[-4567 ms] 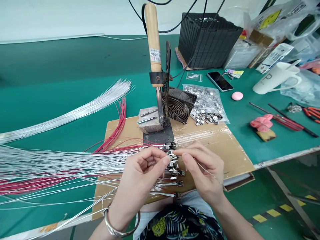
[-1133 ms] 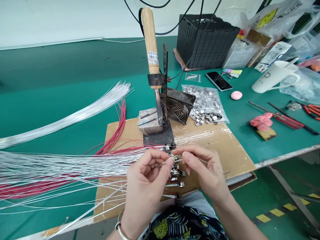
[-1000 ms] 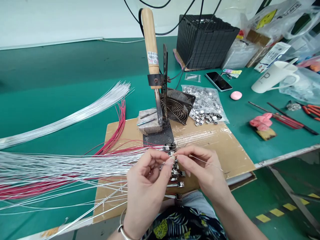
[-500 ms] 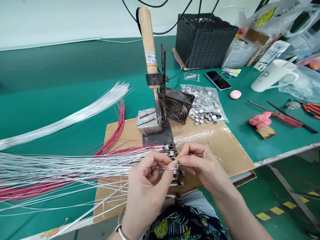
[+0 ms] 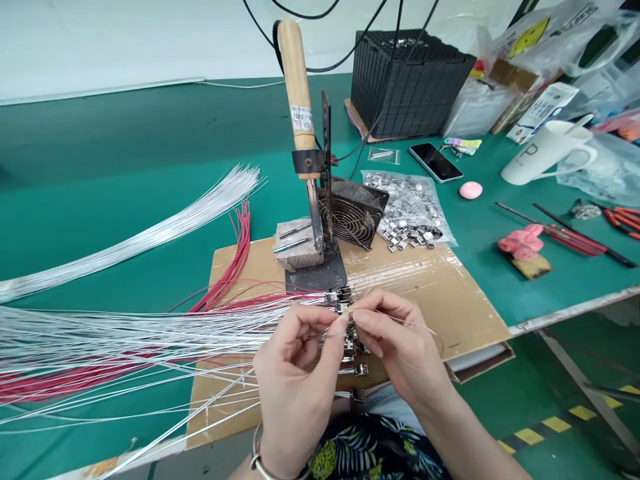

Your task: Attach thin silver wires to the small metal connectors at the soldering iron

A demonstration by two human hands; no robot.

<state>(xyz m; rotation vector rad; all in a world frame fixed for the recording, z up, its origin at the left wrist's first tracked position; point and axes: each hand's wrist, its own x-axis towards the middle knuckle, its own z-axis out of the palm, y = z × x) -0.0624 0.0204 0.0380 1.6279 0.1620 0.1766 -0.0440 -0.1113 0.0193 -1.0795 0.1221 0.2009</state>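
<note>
Over the cardboard sheet (image 5: 465, 307), my left hand (image 5: 300, 373) and my right hand (image 5: 400, 340) meet fingertip to fingertip, each closed in a pinch. A thin wire (image 5: 423, 325) runs between them and trails out to the right past my right fingers. What exactly lies at the fingertips is too small to make out. Beneath and behind the hands is a row of small metal connectors (image 5: 360, 369), partly hidden, joined to white wires (image 5: 150, 330) that fan out leftward. Just beyond stands a wooden-handled soldering iron (image 5: 296, 87), clamped tip down above a stained block (image 5: 297, 250).
A small fan (image 5: 353, 220) and a bag of connectors (image 5: 405, 200) sit behind the cardboard. Bundles of white strands (image 5: 190, 213) and red wires (image 5: 235, 267) lie left. At right are a phone (image 5: 436, 163), a mug (image 5: 543, 153), screwdrivers (image 5: 575, 240) and a black crate (image 5: 405, 87).
Both hands have shifted slightly left, still pinched together. The thin wire's loose end at the right has shifted a little. The bench items have stayed put.
</note>
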